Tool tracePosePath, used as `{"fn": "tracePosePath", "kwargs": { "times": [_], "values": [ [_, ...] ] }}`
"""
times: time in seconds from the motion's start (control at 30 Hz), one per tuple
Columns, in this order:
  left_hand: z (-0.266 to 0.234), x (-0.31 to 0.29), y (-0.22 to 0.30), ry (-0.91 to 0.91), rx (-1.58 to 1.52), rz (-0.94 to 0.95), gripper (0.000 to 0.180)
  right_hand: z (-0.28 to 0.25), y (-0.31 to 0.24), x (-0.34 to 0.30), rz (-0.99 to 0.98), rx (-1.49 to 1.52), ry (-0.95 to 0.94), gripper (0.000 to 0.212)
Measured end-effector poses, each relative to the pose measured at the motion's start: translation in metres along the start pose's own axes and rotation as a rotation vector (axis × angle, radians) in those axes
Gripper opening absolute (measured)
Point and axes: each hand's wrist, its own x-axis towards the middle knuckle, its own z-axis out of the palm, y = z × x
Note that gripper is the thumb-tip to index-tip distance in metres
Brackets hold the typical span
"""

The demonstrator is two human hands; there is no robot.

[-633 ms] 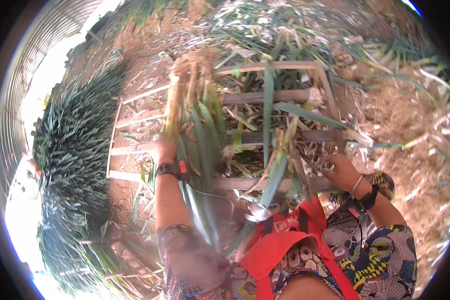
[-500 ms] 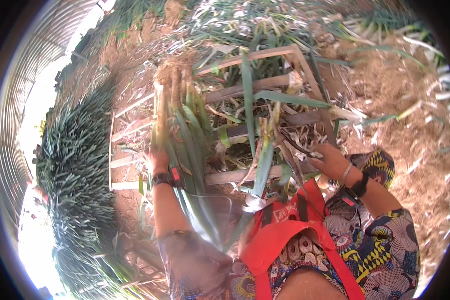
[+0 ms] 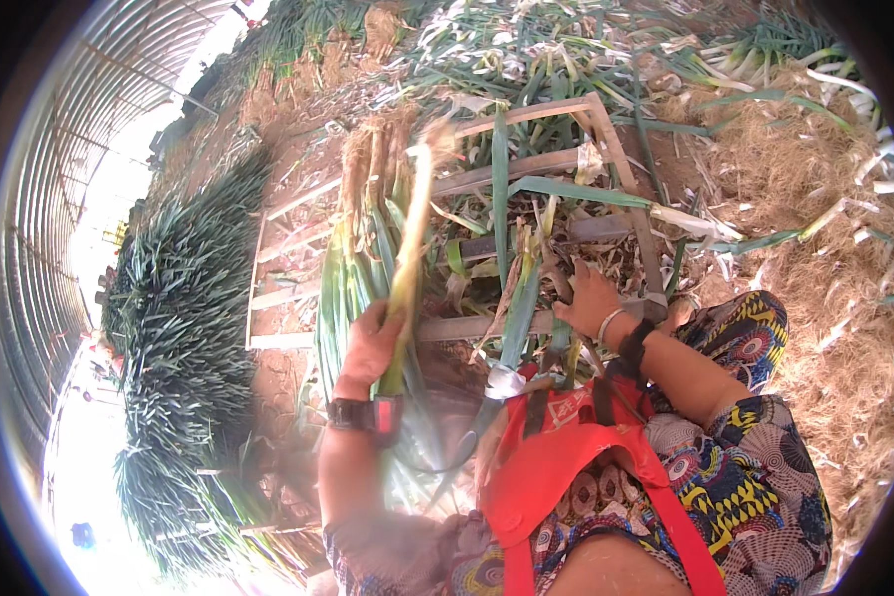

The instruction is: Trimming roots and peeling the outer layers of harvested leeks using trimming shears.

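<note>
Apparently separating one leek (image 3: pixel 409 248), clasped in left hand (image 3: pixel 368 343), just right of bunched leeks (image 3: pixel 353 268) over slatted wooden frame (image 3: pixel 462 327). Probably calls for drawing clear without snagging. Cannot tell whether grasping anything in curled right hand (image 3: pixel 594 303).

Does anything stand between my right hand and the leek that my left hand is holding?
Yes: in this view, a green leafy stalk lies between the right hand and the leek in the left hand, crossing the near slat of the wooden frame.
</note>
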Motion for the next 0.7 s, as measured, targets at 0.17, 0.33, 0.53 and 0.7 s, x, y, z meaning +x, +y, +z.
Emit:
{"fn": "tracePosePath", "kwargs": {
  "times": [0.17, 0.33, 0.53, 0.7],
  "values": [
    [0.07, 0.022, 0.04, -0.298, -0.446, -0.12, 0.037, -0.018, 0.009, 0.015, -0.102, -0.001, -0.052, 0.068],
    [0.144, 0.057, -0.031, -0.258, -0.288, -0.061, 0.043, -0.053, 0.004, -0.022, -0.379, 0.147, -0.181, 0.056],
    [0.171, 0.054, -0.039, -0.114, -0.285, 0.117, 0.042, -0.099, -0.011, -0.108, -0.381, 0.178, -0.634, 0.055],
    [0.17, 0.047, -0.049, 0.007, -0.169, 0.378, 0.036, -0.099, -0.027, -0.097, -0.425, 0.146, -0.543, 0.053]
  ]
}}
